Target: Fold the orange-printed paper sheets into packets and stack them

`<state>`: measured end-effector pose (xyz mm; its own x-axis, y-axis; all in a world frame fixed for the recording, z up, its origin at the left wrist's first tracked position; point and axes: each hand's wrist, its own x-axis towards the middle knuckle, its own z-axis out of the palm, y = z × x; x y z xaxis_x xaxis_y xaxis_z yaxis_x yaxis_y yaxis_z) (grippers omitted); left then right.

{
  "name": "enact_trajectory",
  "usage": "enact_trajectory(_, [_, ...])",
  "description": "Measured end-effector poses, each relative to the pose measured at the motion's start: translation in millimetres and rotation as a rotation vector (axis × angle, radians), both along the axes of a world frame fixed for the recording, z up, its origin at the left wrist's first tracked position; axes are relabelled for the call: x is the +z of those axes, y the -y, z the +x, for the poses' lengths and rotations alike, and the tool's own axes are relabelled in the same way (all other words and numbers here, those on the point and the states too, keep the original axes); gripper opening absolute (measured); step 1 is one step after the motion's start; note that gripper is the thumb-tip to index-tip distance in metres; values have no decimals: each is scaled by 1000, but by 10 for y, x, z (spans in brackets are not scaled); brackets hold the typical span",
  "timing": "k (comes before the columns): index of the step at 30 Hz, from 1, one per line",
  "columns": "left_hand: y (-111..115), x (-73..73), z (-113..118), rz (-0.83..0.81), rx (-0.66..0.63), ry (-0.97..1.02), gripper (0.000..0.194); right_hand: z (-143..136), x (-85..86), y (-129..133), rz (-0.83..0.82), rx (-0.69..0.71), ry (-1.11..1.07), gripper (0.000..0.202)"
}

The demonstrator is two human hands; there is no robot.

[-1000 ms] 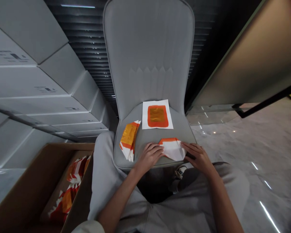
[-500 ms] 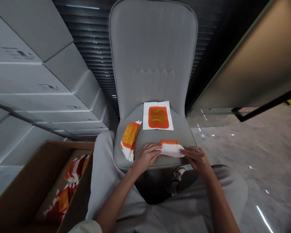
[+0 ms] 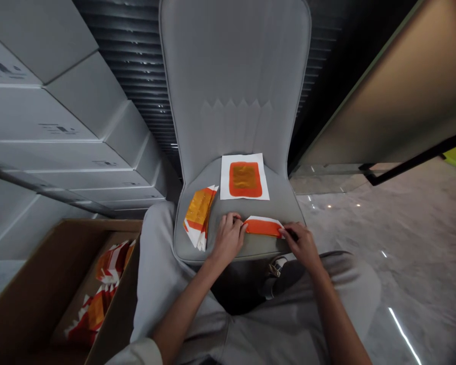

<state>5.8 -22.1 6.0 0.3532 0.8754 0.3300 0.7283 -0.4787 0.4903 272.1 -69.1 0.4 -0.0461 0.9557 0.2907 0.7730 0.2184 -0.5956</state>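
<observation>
Near the front of the grey chair seat lies a folded sheet of paper, a narrow strip with its orange side up and white slanted corners. Its left end is pinched by my left hand. At the other end my right hand grips the paper between thumb and fingers. Behind it an unfolded white sheet lies flat, bearing an orange square with a gold-brown centre. Left of my left hand rests a small stack of folded orange and white papers.
On the left stands an open cardboard box with several folded red, orange and white papers inside. White cartons are stacked behind it. The chair backrest rises ahead; a panel with a dark edge is at right.
The strip between my hands showed mostly white with an orange top edge; now it shows orange and looks narrower. My fingers have shifted to pinch its ends. The view has moved slightly.
</observation>
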Motion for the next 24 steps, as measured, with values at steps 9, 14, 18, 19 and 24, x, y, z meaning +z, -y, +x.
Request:
enact_trajectory(9, [-46,22,88,104,101,-175,26,-5,-33,22,37,-71,331,39])
enact_trajectory(14, [-62,41,120,71,143,-231,35,-19,-40,30,68,-87,451,38])
enact_trajectory(18, [-52,17,181,51,244,-209,41,-31,-29,21,82,-101,496,38])
enact_trajectory(19, [-50,8,200,52,278,-199,43,-35,-25,19,80,-106,505,38])
enact_trajectory(24, [-63,-17,240,6,428,-182,50,-57,-13,19,68,-136,529,38])
